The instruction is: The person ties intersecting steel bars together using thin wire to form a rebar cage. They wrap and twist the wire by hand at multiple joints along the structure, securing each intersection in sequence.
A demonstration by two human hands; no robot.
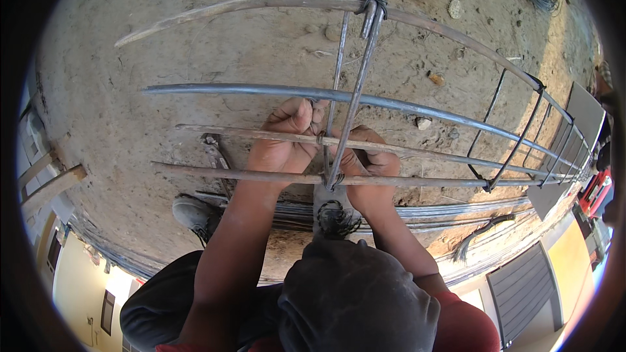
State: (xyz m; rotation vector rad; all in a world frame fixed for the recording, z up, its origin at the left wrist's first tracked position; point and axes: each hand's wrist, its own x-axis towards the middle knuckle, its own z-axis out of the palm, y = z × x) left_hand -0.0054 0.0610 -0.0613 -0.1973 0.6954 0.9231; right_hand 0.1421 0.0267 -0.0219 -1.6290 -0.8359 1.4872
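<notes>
The left fingers (303,113) looked bunched, the right fingers (369,137) curled; how tightly, or on what, could not be told. Between them, the grey bent-steel stirrup (353,112) crossed the straight, rusty-brown steel rod (248,132); keeping that crossing square seemed wise.

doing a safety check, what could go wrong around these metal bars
The bare left hand and bare right hand are among long brown metal bars, which could pinch or scrape them. A corner of the rectangular grey metal frame appears close to the dusty grey shoe between the forearms, so a slip might hurt it. The long blue-grey metal bar sticks out leftward and could snag someone.
</notes>
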